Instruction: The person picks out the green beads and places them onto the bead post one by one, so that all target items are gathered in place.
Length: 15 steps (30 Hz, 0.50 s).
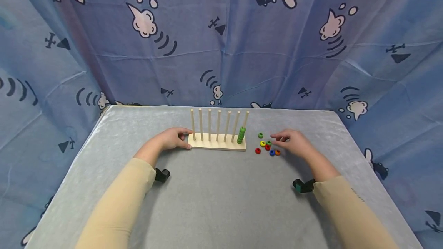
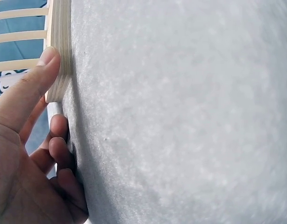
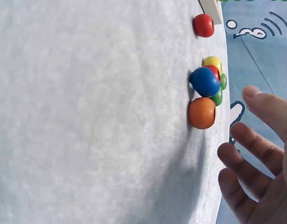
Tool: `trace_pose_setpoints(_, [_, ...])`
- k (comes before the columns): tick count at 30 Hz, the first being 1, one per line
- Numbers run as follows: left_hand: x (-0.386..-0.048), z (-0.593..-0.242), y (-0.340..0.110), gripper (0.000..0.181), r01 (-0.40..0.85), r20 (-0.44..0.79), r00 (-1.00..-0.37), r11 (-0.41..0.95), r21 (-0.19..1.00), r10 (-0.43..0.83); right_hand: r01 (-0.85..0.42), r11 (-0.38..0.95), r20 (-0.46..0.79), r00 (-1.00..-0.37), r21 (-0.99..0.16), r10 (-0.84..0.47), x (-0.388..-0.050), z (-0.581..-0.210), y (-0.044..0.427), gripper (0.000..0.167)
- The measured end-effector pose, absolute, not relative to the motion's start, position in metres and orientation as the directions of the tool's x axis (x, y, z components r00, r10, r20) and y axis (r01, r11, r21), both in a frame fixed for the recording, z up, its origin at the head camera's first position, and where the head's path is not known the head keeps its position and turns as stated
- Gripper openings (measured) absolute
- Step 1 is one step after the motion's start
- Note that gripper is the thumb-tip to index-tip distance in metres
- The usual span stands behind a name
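Note:
A pale wooden peg rack [image 1: 218,142] stands upright, with several thin pegs in a row. Green beads [image 1: 241,135] are stacked on its rightmost peg. My left hand [image 1: 172,138] pinches the left end of the base, its thumb on the front edge in the left wrist view. Loose beads lie to the right of the rack: red [image 1: 257,151], yellow [image 1: 262,144], green [image 1: 260,135], blue [image 1: 272,153] and orange [image 1: 278,152], plus another red and green one. My right hand [image 1: 294,142] hovers just right of them, fingers apart and holding nothing.
A light grey cloth covers the table [image 1: 221,203]. Behind it hangs a blue patterned curtain [image 1: 221,49], close to the table's back edge. A small dark camera sits at each wrist.

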<state>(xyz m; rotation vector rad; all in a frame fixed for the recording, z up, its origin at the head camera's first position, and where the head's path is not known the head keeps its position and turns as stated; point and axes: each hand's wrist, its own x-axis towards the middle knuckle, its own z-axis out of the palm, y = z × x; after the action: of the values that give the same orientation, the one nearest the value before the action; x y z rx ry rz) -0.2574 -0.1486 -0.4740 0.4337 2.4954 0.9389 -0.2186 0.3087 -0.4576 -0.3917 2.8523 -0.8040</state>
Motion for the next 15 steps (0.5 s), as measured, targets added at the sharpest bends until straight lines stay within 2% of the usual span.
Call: trace_pose_setpoints(15, [-0.257,-0.473,-0.149,0.068,0.116,-0.297,-0.856,0.716,0.688,0.424,-0.182,0.838,-0.212,-0.92,-0.514,-0.33,-0.235,-0.466,0.307,0.032])
